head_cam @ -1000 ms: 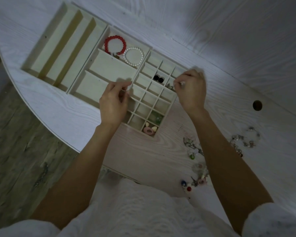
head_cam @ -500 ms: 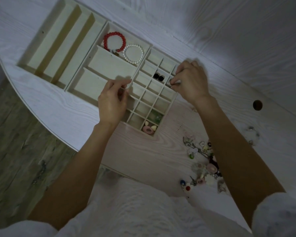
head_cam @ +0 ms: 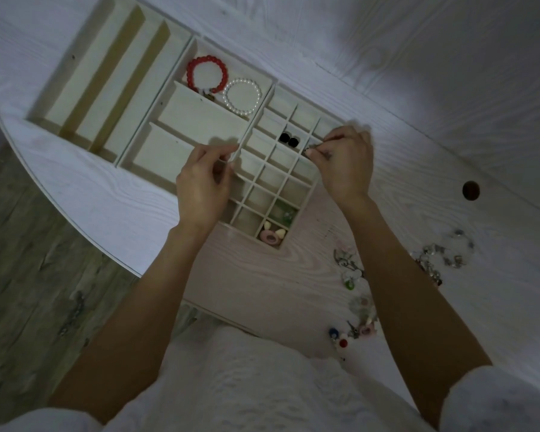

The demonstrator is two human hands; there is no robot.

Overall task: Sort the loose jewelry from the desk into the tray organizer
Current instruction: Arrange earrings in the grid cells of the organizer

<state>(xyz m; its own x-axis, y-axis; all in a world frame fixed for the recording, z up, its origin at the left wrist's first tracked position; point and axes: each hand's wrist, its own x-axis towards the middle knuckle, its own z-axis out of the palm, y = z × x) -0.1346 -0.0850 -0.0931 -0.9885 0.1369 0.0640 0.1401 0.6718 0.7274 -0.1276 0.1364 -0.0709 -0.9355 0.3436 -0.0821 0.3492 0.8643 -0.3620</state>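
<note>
1. At frame centre, over the grid section of the tray organizer [head_cam: 306, 194]: both hands work above small cells. I read this as mid-placement.
2. Right hand [head_cam: 345, 163], centre-right: thumb & forefinger pinch a small metallic piece [head_cam: 313, 148], too small to identify, just beside the cell w/ two black studs [head_cam: 288, 139]. Pinch suits a tiny item; probably lowering it into a cell.
3. Left hand [head_cam: 201, 182], centre-left: fingertips pinched together near a divider; whether they hold anything, I cannot tell.
4. Contents: red bracelet [head_cam: 206, 73] & pearl bracelet [head_cam: 242, 95] share one upper compartment; pink ring piece [head_cam: 272, 235] in lowest cell, greenish pieces [head_cam: 283, 212] in the cell above it. Long slots, upper left, hold nothing visible.
5. Loose jewelry [head_cam: 354, 275] lies on desk [head_cam: 449, 151], lower right, well apart from tray, so sorting looks partly done.
</note>
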